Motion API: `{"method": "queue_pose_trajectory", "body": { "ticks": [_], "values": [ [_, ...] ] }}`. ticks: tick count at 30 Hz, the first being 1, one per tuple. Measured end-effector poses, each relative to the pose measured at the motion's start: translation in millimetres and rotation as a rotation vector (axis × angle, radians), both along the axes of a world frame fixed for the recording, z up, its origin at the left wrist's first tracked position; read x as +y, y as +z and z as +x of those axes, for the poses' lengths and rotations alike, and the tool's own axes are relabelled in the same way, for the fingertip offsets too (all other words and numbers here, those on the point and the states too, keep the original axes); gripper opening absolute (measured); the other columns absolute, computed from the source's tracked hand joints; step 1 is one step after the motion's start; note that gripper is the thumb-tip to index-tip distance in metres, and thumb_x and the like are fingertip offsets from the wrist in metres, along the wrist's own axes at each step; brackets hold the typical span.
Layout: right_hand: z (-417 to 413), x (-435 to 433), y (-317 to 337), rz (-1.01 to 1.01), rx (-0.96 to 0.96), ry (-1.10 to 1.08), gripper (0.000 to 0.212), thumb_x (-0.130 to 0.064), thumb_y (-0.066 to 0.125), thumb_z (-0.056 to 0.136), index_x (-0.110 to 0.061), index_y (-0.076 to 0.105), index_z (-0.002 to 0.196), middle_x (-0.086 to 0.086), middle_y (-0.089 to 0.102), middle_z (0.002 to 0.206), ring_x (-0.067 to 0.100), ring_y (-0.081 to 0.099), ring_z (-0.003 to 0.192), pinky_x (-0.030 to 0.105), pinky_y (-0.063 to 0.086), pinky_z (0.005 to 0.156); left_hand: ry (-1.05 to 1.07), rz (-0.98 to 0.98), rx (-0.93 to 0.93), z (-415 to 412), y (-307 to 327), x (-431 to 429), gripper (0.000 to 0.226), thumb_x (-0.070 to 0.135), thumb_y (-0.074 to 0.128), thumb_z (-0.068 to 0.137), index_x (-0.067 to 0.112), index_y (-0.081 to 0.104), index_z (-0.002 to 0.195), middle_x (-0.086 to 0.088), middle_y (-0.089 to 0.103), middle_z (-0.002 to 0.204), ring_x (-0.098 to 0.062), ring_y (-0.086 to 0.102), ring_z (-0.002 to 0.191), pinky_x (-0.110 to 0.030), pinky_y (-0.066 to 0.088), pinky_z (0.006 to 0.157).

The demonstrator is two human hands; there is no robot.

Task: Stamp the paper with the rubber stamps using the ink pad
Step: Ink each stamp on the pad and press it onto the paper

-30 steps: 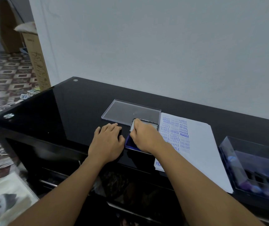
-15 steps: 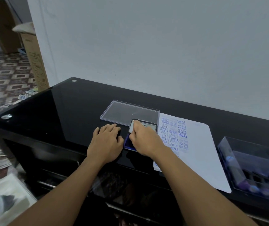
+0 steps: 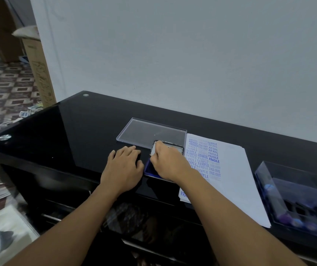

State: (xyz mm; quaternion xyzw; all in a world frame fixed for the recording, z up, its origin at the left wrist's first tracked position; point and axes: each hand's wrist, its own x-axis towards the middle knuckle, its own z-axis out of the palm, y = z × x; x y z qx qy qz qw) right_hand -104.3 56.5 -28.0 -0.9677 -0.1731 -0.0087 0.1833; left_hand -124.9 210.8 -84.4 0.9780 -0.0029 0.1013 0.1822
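right hand [image 3: 168, 165] grip is curled down over the open blue ink pad [image 3: 151, 167], can't tell what's in it; left hand [image 3: 124, 166] lies flat on the glossy black tabletop [image 3: 77, 131] just beside it, blue-stamped white paper [image 3: 230, 179] just right of the pad

Blue ink pad [image 3: 151, 167], blue-printed white paper [image 3: 236, 179], black table [image 3: 77, 131], box [image 3: 280, 181] seemingly purple-tinted.
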Motion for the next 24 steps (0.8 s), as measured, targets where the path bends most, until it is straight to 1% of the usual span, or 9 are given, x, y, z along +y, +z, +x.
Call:
{"method": "queue_pose_trajectory", "body": {
  "ticks": [3, 5, 8, 10, 12, 13, 16, 20, 24],
  "values": [
    [1.2, -1.4, -0.3, -0.008, -0.002, 0.002, 0.016, -0.028, 0.039, 0.102, -0.017, 0.036, 0.091, 0.007, 0.053, 0.082, 0.029, 0.049, 0.074, 0.036, 0.036, 0.062, 0.000, -0.020, 0.028, 2.4, 3.7, 0.1, 0.046, 0.034, 0.039, 0.100, 0.024, 0.045, 0.144, 0.003, 0.035, 0.158, -0.016, 0.026, 0.147, -0.046, 0.014, 0.123],
    [2.5, -2.0, -0.3, 0.006, 0.008, 0.009, 0.017, -0.030, 0.039, 0.101, -0.019, 0.036, 0.088, 0.007, 0.054, 0.083, 0.029, 0.051, 0.074, 0.037, 0.037, 0.062, -0.001, -0.040, 0.049, 4.3, 8.4, 0.9, 0.044, 0.032, 0.043, 0.099, 0.022, 0.049, 0.142, 0.003, 0.039, 0.156, -0.017, 0.030, 0.146, -0.047, 0.017, 0.121],
    [3.1, -5.3, 2.8, 0.046, 0.026, 0.007, 0.020, -0.031, 0.038, 0.100, -0.020, 0.038, 0.084, 0.004, 0.056, 0.083, 0.028, 0.053, 0.078, 0.038, 0.039, 0.066, 0.004, -0.103, 0.057, 6.3, 17.9, 0.0, 0.040, 0.027, 0.048, 0.096, 0.019, 0.056, 0.134, 0.002, 0.052, 0.144, -0.019, 0.044, 0.134, -0.046, 0.029, 0.115],
    [4.1, -11.1, 6.4, 0.113, 0.038, -0.019, 0.018, -0.030, 0.039, 0.099, -0.018, 0.044, 0.087, 0.005, 0.059, 0.085, 0.027, 0.055, 0.081, 0.040, 0.045, 0.070, 0.013, -0.153, 0.056, 6.6, 25.2, -1.7, 0.039, 0.026, 0.048, 0.095, 0.018, 0.057, 0.132, 0.002, 0.056, 0.140, -0.020, 0.049, 0.128, -0.046, 0.034, 0.110],
    [5.7, -20.6, 10.9, 0.190, 0.036, -0.059, 0.017, -0.028, 0.040, 0.097, -0.017, 0.047, 0.088, 0.006, 0.062, 0.089, 0.026, 0.056, 0.083, 0.042, 0.049, 0.074, 0.011, -0.201, 0.044, 7.0, 32.1, -4.6, 0.041, 0.025, 0.048, 0.094, 0.018, 0.057, 0.133, 0.003, 0.055, 0.141, -0.020, 0.049, 0.129, -0.047, 0.037, 0.110],
    [6.7, -25.9, 13.6, 0.220, 0.031, -0.071, 0.016, -0.027, 0.041, 0.097, -0.017, 0.048, 0.086, 0.006, 0.062, 0.088, 0.025, 0.057, 0.082, 0.041, 0.048, 0.073, 0.003, -0.222, 0.033, 7.1, 35.7, -6.2, 0.041, 0.024, 0.049, 0.094, 0.017, 0.056, 0.134, 0.003, 0.055, 0.142, -0.020, 0.049, 0.130, -0.047, 0.037, 0.110],
    [8.2, -45.1, 25.4, 0.271, -0.001, -0.084, 0.017, -0.023, 0.046, 0.097, -0.014, 0.051, 0.083, 0.000, 0.063, 0.082, 0.018, 0.056, 0.074, 0.031, 0.044, 0.064, -0.045, -0.260, -0.006, 8.1, 46.0, -15.1, 0.041, 0.023, 0.049, 0.096, 0.016, 0.055, 0.135, 0.002, 0.053, 0.144, -0.019, 0.047, 0.132, -0.046, 0.037, 0.111],
    [6.0, -73.9, 43.4, 0.281, -0.053, -0.102, 0.017, -0.021, 0.051, 0.095, -0.011, 0.057, 0.084, -0.002, 0.063, 0.079, 0.011, 0.053, 0.068, 0.024, 0.041, 0.058, -0.121, -0.259, -0.045, 8.5, 63.0, -35.9, 0.041, 0.025, 0.047, 0.099, 0.016, 0.052, 0.139, 0.002, 0.050, 0.146, -0.017, 0.042, 0.135, -0.037, 0.036, 0.112],
    [1.4, -98.7, 58.3, 0.276, -0.078, -0.142, 0.015, -0.021, 0.053, 0.094, -0.011, 0.060, 0.085, -0.001, 0.065, 0.077, 0.012, 0.055, 0.067, 0.024, 0.042, 0.057, -0.162, -0.243, -0.048, 11.6, 79.5, -59.3, 0.045, 0.028, 0.044, 0.100, 0.018, 0.047, 0.143, 0.002, 0.045, 0.150, -0.017, 0.039, 0.139, -0.037, 0.034, 0.113]
  ]
}}
